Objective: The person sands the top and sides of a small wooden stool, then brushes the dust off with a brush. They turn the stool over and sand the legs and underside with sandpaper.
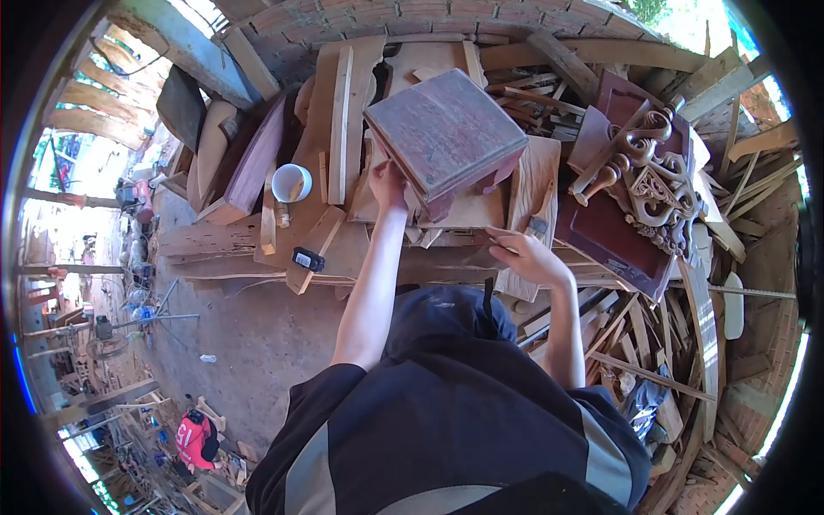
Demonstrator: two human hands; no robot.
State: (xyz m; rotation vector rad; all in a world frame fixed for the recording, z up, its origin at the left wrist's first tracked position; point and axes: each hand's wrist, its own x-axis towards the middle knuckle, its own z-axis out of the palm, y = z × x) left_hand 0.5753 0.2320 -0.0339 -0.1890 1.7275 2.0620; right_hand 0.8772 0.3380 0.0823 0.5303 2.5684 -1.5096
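The tabletop [210, 241], built of rough planks and boards, runs beneath and to either side of your hands. Right of your right hand, the dark red panel [586, 227] lies at a slant, with the scrolled carving [663, 193] on top of it. Between your hands and just beyond them sits the boxy wooden piece [448, 136], its square, worn, reddish-grey top facing up and a curved bracket showing beneath its right side; pale boards lie under it. Beyond your left hand and a little to its left, the pale wooden strip [341, 129] stretches away from you.

Your left hand [390, 184] is curled round the near left edge of the boxy wooden piece, grasping it. Your right hand [525, 257] is just below its near right side, fingers partly bent; you cannot tell here whether they grip anything. Well left of your left hand is the white cup [280, 192], a stick inside. Just beyond your right hand is the brush [538, 226]. Lower left of your left hand, the small black object [307, 259] lies on a wooden offcut [318, 244].
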